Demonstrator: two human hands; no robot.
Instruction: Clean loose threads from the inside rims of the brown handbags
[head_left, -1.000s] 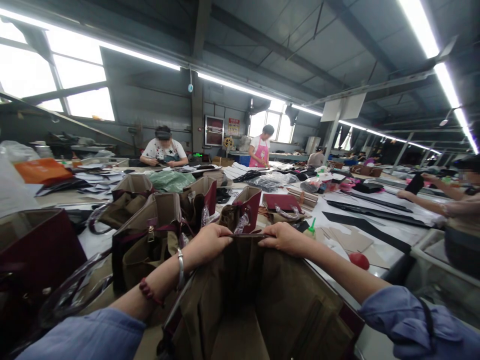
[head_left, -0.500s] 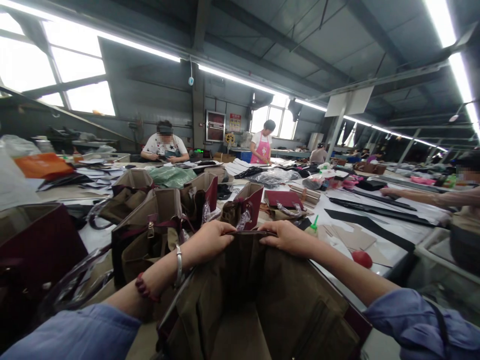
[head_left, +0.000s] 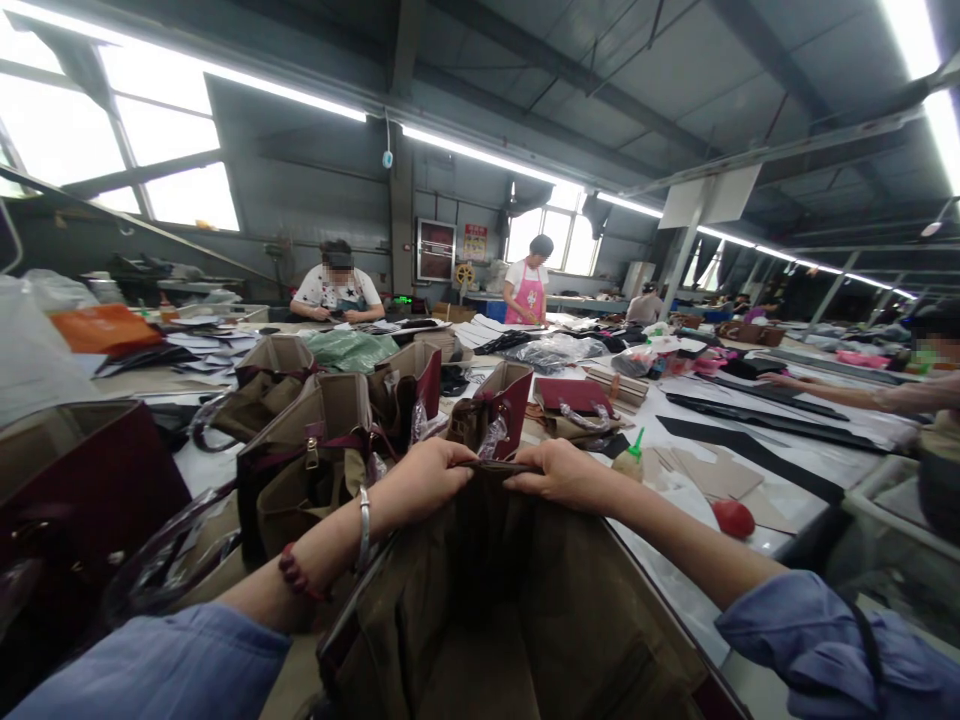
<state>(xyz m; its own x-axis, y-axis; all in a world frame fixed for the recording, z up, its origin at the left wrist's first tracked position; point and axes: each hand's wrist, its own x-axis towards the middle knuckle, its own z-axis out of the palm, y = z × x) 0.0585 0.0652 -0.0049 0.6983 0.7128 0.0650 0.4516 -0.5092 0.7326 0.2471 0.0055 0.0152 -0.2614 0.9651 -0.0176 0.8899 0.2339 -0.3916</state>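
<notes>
A large handbag (head_left: 585,600) stands gaping right in front of me, its olive-brown lining facing up and a strip of burgundy showing at its lower right. My left hand (head_left: 435,478) pinches the far rim between thumb and fingers. Close beside it, my right hand (head_left: 559,472) grips the same rim, a short stretch of edge showing between the two. The outer face of that far side is hidden. Several part-made bags in burgundy and tan crowd the table to the left, among them one with a zip pull (head_left: 312,452) just past my left wrist.
A burgundy bag (head_left: 142,470) stands at far left. A green-tipped glue bottle (head_left: 634,455), a red round object (head_left: 733,518) and black strips (head_left: 750,450) lie to the right. Co-workers sit or stand behind the table; one arm (head_left: 840,390) reaches in from the right.
Both hands keep their hold on the rim; the right has shifted slightly left, closer to the other. The whole view has swung a little, moving the background slightly rightward.
</notes>
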